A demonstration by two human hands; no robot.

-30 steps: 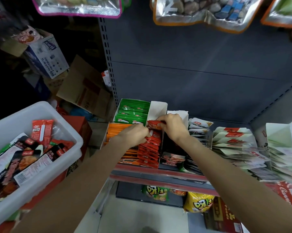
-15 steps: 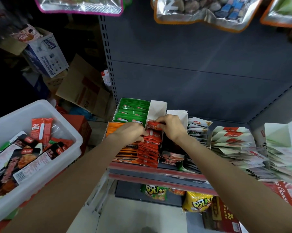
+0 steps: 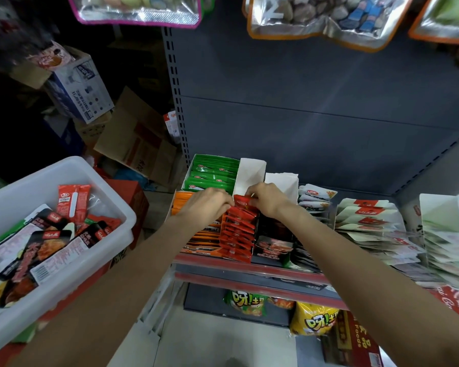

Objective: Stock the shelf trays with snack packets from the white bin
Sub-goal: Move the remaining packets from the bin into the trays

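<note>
1. Head view: right hand (image 3: 269, 201) and left hand (image 3: 207, 205) both pinch the rearmost red packet (image 3: 243, 202), steadying it at the back of the red row (image 3: 237, 234) — probably to seat it upright.
2. White bin (image 3: 112, 193) sits well left of the grip — more packets inside.

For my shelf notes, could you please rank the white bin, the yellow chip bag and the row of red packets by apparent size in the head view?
1. white bin, though nearness to the camera inflates it.
2. row of red packets.
3. yellow chip bag, partly hidden, so its place below the red row is unsure.
</note>
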